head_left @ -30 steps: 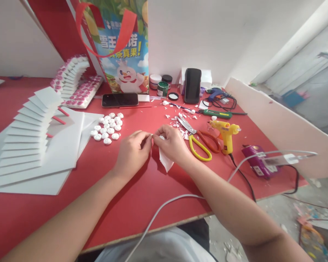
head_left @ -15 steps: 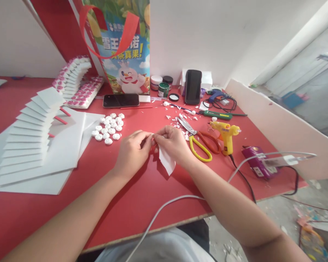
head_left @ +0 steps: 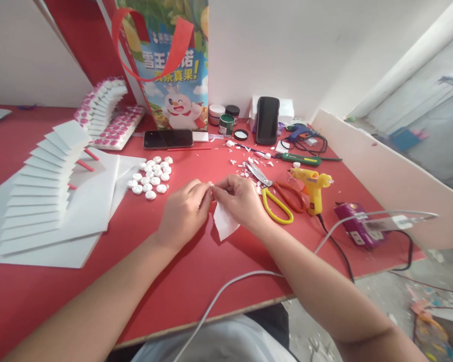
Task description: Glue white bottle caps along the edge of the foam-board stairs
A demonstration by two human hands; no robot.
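The white piece (head_left: 225, 223) hangs from the person's fingers, left of the scissors (head_left: 266, 181). Well to the scissors' left spreads a fan of white panels (head_left: 40, 186); between fan and scissors sits a cluster of small white rosettes (head_left: 150, 178), wound up and, I'd judge, done. The piece in hand looks unfinished to me, its lower part loose and flat. White scraps (head_left: 244, 174) lie beside the scissors' blades. Both forearms slant inward, bringing left hand (head_left: 183, 208) and right hand (head_left: 241, 201) together left of the scissors, backs upward. Each thumb and forefinger seem pinched on the piece's upper end; I can't tell what the tucked fingers do.
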